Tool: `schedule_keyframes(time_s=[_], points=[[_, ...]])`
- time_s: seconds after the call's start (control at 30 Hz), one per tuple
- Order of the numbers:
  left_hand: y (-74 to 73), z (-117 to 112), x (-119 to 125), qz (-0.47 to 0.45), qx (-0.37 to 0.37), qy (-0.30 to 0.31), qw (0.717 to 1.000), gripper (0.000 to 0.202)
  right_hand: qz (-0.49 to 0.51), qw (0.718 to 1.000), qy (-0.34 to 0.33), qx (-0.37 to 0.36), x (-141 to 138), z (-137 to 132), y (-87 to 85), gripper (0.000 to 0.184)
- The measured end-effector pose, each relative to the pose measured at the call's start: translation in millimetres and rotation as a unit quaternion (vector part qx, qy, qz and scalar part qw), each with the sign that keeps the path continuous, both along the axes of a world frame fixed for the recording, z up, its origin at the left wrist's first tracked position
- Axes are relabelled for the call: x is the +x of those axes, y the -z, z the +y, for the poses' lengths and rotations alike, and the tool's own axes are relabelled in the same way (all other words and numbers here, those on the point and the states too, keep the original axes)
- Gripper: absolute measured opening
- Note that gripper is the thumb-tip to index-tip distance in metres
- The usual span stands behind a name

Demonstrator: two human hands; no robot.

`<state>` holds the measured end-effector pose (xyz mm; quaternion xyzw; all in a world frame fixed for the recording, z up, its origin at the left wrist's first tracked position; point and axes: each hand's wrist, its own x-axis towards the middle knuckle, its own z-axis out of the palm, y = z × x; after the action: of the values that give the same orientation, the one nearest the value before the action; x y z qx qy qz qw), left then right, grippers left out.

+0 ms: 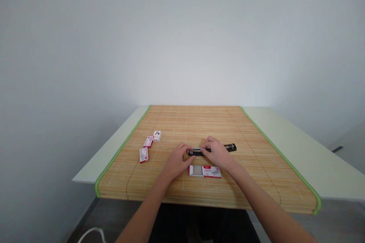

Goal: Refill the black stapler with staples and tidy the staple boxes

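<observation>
A black stapler [231, 147] lies opened out flat on the bamboo mat, its long metal channel showing between my hands. The fingers and thumb of my left hand [177, 161] close around its left end. Over the middle of the channel, my right hand [216, 152] has its fingertips pinched together; whatever is between them is too small and covered to make out. Just in front of the stapler rests a red and white staple box [212, 172], slid open, with grey staples [197, 170] visible in its left part.
Two small red and white boxes [144, 155] [148, 141] lie left of my hands, and a white box [157, 136] with a dark picture stands touching them. The green-edged bamboo mat [196, 121] covers the middle of a white table [299, 148]. Behind is a plain wall [194, 45].
</observation>
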<state>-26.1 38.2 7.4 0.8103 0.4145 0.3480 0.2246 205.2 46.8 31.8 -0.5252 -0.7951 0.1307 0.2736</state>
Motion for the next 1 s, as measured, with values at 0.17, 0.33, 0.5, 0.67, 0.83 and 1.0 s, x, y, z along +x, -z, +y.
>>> schedule_keyframes(time_s=[0.17, 0.33, 0.5, 0.67, 0.83, 1.0], points=[[-1.2, -2, 1, 0.004, 0.01, 0.004, 1.0, 0.025, -0.001, 0.999, 0.046, 0.0, -8, 1, 1.4, 0.022], [-2.4, -5, 3, 0.009, 0.022, 0.007, 1.0, 0.025, -0.013, 0.997, 0.076, -0.012, -13, 5, 0.9, 0.028], [-0.8, -5, 4, 0.005, 0.028, 0.005, 1.0, 0.025, -0.025, 0.995, 0.09, -0.036, -14, 11, -0.9, 0.033], [2.7, -4, 4, 0.002, 0.019, -0.002, 1.0, 0.023, -0.033, 0.992, 0.097, -0.073, -14, 16, -2.8, 0.037], [3.7, -4, 3, -0.006, 0.016, 0.0, 1.0, 0.024, -0.037, 0.989, 0.099, -0.101, -15, 21, -3.0, 0.038], [3.4, -4, 2, -0.012, 0.019, -0.001, 1.0, 0.025, -0.043, 0.986, 0.112, -0.111, -17, 25, -3.7, 0.033]])
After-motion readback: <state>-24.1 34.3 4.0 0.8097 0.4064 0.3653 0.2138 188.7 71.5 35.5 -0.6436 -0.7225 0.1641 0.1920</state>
